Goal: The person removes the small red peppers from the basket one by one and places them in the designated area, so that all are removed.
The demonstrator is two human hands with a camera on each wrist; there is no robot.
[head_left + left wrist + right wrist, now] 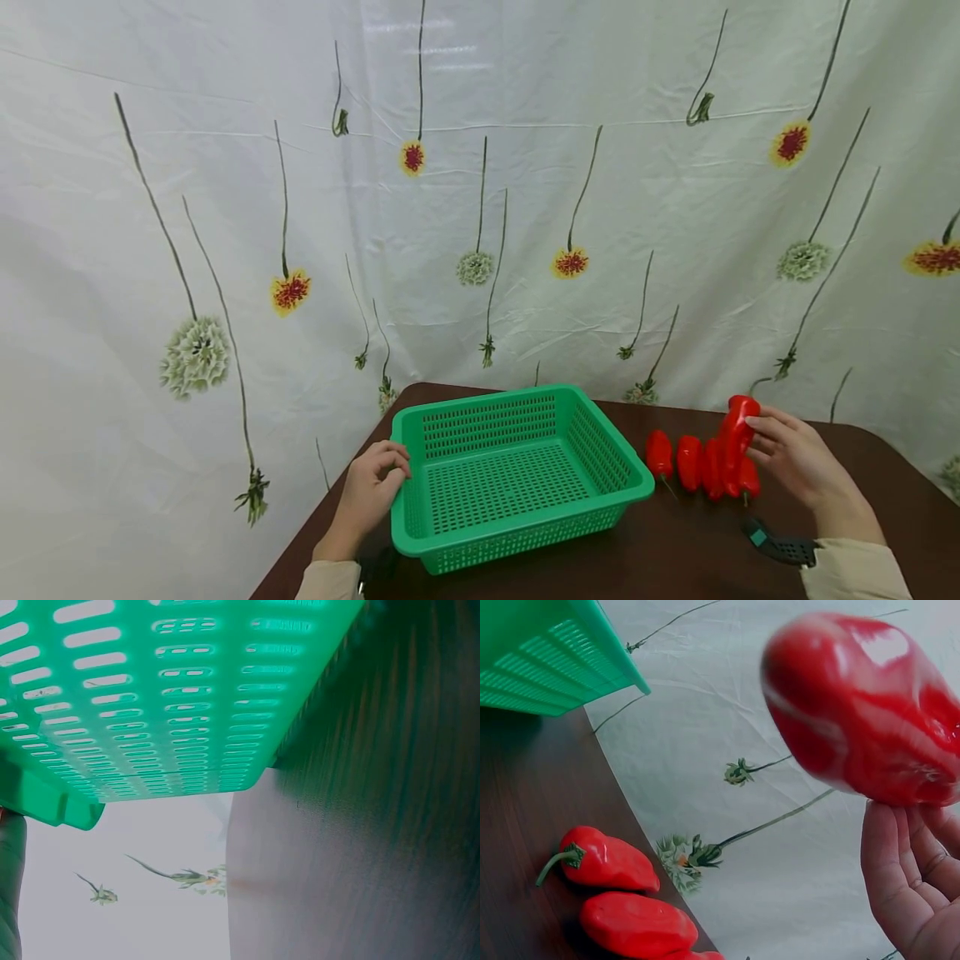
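A red pepper (738,435) is pinched between the thumb and fingers of my right hand (806,467), raised above the table at the right. In the right wrist view this glossy pepper (855,709) fills the upper right, with fingertips at its lower side. My left hand (369,493) grips the left rim of a green plastic basket (525,522), fingers curled at the edge. The basket has slotted walls and nothing inside it. Left of the held pepper, more red peppers (689,463) lie side by side, one with a green stem (559,864).
The dark brown table (675,550) has rounded far corners. Behind it hangs a pale curtain (525,317) printed with flowers. A black wrist strap (783,547) is on the right arm, near the beige sleeve (855,568).
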